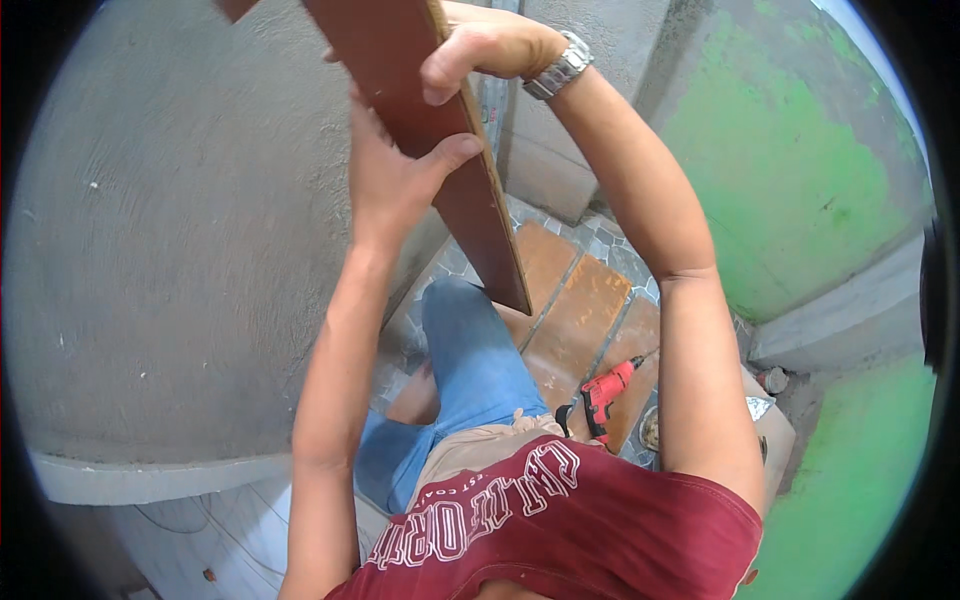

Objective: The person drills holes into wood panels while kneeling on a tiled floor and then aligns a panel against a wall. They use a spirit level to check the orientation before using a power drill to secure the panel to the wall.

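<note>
Both left hand (405, 190) and right hand (492, 48) clasp a brown board (478, 225) tilted near the bent knee (455, 305), and if either grip slips, I'd fear the board's lower end striking it.

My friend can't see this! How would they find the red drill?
Find the long reddish-brown board in the left hand and right hand, and follow it to its lower end. Right of that end, flat brown panels lie side by side. The drill lies on them, right of the blue jeans; unlike the panels, it is bright red and black, with a handle.
</note>
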Motion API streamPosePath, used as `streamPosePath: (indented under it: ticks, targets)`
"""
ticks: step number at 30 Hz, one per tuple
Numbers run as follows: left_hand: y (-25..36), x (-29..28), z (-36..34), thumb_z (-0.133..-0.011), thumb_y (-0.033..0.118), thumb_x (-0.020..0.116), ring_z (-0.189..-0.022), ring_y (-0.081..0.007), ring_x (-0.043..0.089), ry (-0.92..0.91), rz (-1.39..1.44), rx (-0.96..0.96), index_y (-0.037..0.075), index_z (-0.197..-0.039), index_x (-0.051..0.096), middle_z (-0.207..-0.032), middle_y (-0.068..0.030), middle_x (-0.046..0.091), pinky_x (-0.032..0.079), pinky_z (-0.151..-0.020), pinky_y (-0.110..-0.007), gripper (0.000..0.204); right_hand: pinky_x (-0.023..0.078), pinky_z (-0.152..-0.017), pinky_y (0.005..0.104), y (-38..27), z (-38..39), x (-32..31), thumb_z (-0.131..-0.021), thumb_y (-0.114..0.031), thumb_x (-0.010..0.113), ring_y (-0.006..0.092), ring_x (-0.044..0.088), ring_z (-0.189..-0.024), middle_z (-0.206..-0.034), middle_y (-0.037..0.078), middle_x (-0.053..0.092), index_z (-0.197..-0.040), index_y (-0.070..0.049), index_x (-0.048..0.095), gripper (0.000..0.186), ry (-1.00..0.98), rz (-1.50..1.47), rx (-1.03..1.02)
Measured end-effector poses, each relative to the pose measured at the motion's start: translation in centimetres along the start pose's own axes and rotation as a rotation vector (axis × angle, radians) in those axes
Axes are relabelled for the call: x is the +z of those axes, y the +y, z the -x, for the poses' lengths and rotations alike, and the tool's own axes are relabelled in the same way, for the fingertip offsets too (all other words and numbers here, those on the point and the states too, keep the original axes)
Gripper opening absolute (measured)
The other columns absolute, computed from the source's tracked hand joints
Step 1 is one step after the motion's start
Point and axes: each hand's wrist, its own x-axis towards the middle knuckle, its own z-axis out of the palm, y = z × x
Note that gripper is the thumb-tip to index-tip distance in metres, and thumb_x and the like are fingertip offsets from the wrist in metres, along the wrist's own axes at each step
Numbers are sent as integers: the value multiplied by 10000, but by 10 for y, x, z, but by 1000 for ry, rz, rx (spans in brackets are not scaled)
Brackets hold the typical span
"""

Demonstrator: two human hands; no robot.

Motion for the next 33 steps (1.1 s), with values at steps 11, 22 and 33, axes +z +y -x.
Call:
streamPosePath:
  ticks: [11, 22, 33]
  targets:
    - [35, -14, 90, -776, 187, 851, -1082, -179, 548, 452, -55, -310, 48, -1297, 471, -1149, -73, 548, 455, -988, -400, 660, 550, -684, 342, -27, -40, 80, -689, -331, 750, 232, 665, -753, -885, 181, 712, -1107, 74, 662, 588, -406, -33, -100]
    - [26, -71, 159, -939, 116, 688, -1000, -179, 635, 738, -62, -256, 20, -1189, 598, -1142, -74, 630, 569, -832, -348, 282, 542, -801, 430, 405, 68, -26, -754, -254, 808, 314, 683, -983, -1079, 248, 689, -1171, 141, 582, 617, 1299, 560, 966]
    - [48, -142, 220, -959, 168, 674, -959, -188, 663, 876, -128, -614, -5, -1159, 630, -1096, -95, 672, 590, -806, -367, 268, 526, -795, 435, 300, 107, -22, -790, -308, 810, 352, 682, -894, -952, 252, 696, -970, 58, 608, 455, 926, 308, 631]
